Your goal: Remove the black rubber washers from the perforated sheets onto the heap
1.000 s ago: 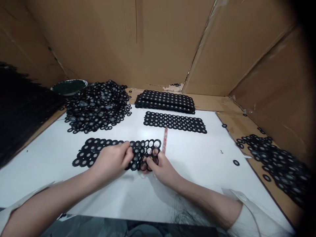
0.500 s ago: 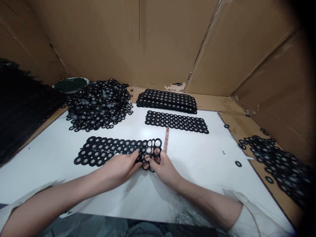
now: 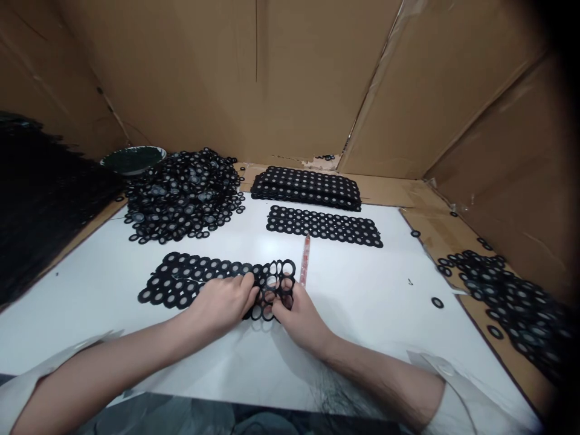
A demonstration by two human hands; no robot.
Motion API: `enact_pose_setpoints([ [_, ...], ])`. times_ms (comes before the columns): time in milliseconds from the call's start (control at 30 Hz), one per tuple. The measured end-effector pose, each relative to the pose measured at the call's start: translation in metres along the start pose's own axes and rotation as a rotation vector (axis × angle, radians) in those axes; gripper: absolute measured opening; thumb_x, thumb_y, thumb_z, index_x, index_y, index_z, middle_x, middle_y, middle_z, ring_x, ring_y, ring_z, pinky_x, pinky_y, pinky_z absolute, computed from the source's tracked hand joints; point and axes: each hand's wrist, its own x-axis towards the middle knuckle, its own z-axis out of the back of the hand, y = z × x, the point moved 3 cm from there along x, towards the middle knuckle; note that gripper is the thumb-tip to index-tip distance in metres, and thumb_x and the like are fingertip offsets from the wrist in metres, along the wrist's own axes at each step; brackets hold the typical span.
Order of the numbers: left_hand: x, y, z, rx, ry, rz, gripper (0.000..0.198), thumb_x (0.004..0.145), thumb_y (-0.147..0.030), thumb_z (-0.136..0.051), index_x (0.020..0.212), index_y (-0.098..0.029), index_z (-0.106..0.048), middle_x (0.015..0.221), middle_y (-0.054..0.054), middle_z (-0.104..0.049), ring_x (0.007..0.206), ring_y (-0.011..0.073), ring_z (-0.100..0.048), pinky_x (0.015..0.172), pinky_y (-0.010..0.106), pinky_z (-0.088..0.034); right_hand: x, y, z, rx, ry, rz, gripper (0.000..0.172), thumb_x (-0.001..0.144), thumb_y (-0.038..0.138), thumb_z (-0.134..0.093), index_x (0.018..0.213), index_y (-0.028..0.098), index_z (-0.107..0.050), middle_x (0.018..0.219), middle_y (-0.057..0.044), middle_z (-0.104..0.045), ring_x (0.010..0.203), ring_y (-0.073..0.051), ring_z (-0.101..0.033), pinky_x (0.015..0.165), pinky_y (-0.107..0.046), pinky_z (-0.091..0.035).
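A strip of joined black rings (image 3: 176,284) lies across the white board, its right end lifted off the surface. My left hand (image 3: 229,299) is closed on the strip near its raised part, thumb and fingers pinched together. My right hand (image 3: 301,314) grips the rings at the right end, with several rings standing up between the two hands. The fingertips of both hands are partly hidden by the rings. Just beyond my right hand lies a pen with red marks (image 3: 305,260). A second flat strip of rings (image 3: 324,225) lies farther back.
A heap of loose rings (image 3: 181,199) stands at the left, beside a bowl of dark material (image 3: 133,159). Stacked ring strips (image 3: 306,187) are at the back. More loose rings (image 3: 516,302) lie at the right, cardboard walls (image 3: 308,78) behind.
My left hand has shifted slightly, its fingers now curled more tightly over the strip. The raised rings between the hands have tilted a little. The whole view has moved slightly.
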Motion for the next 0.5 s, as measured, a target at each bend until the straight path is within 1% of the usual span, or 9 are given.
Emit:
enact_pose_setpoints([
  [100, 0.000, 0.000, 0.001, -0.013, 0.010, -0.065, 0.032, 0.087, -0.033, -0.021, 0.077, -0.017, -0.046, 0.069, 0.005, -0.061, 0.059, 0.0211, -0.058, 0.045, 0.028, -0.036, -0.001, 0.003, -0.001, 0.082, -0.013, 0.006, 0.019, 0.072, 0.012, -0.046, 0.087, 0.019, -0.037, 0.078, 0.002, -0.049, 0.071, -0.009, -0.052, 0.067, -0.024, -0.045],
  [167, 0.001, 0.003, 0.003, -0.019, 0.021, -0.065, 0.031, 0.086, -0.035, -0.022, 0.079, -0.017, -0.046, 0.070, 0.004, -0.061, 0.061, 0.0213, -0.059, 0.047, 0.028, -0.038, -0.002, 0.006, 0.000, 0.106, -0.012, -0.017, 0.030, 0.071, 0.012, -0.048, 0.095, 0.021, -0.034, 0.078, 0.004, -0.050, 0.070, -0.008, -0.053, 0.066, -0.024, -0.046],
  [200, 0.002, 0.003, 0.003, -0.024, 0.027, -0.061, 0.030, 0.087, -0.034, -0.022, 0.080, -0.017, -0.046, 0.070, 0.004, -0.061, 0.061, 0.0212, -0.059, 0.047, 0.029, -0.038, -0.001, 0.008, 0.000, 0.105, -0.011, -0.038, 0.032, 0.071, 0.013, -0.050, 0.097, 0.021, -0.033, 0.076, 0.004, -0.050, 0.068, -0.008, -0.054, 0.066, -0.024, -0.046],
  [267, 0.002, 0.002, 0.001, -0.038, 0.036, -0.070, 0.030, 0.087, -0.033, -0.022, 0.081, -0.016, -0.046, 0.072, 0.004, -0.061, 0.060, 0.0206, -0.058, 0.047, 0.029, -0.038, 0.001, 0.011, 0.001, 0.075, 0.002, -0.100, 0.028, 0.070, 0.019, -0.053, 0.094, 0.019, -0.037, 0.072, 0.004, -0.052, 0.064, -0.009, -0.055, 0.062, -0.023, -0.047],
  [367, 0.001, -0.002, -0.001, -0.050, 0.031, -0.084, 0.027, 0.086, -0.031, -0.026, 0.080, -0.016, -0.048, 0.073, 0.005, -0.061, 0.061, 0.0204, -0.058, 0.047, 0.028, -0.037, 0.006, 0.011, 0.002, -0.031, 0.035, -0.204, 0.019, 0.070, 0.030, -0.055, 0.077, 0.016, -0.044, 0.060, 0.002, -0.053, 0.050, -0.009, -0.054, 0.047, -0.020, -0.044],
  [467, 0.001, 0.003, 0.003, -0.121, 0.034, -0.058, 0.026, 0.085, -0.030, -0.027, 0.079, -0.017, -0.048, 0.070, 0.004, -0.060, 0.058, 0.0184, -0.057, 0.047, 0.026, -0.035, 0.010, 0.009, 0.002, -0.104, -0.008, -0.233, 0.017, 0.070, 0.030, -0.053, 0.068, 0.015, -0.045, 0.054, 0.002, -0.052, 0.040, -0.008, -0.050, 0.038, -0.019, -0.040],
  [500, 0.002, 0.009, 0.007, -0.165, 0.023, -0.019, 0.027, 0.086, -0.030, -0.025, 0.078, -0.017, -0.048, 0.066, 0.003, -0.060, 0.056, 0.0169, -0.056, 0.046, 0.025, -0.034, 0.010, 0.009, 0.002, -0.118, -0.030, -0.230, 0.015, 0.070, 0.029, -0.052, 0.068, 0.016, -0.045, 0.055, 0.002, -0.052, 0.039, -0.007, -0.049, 0.037, -0.019, -0.040],
])
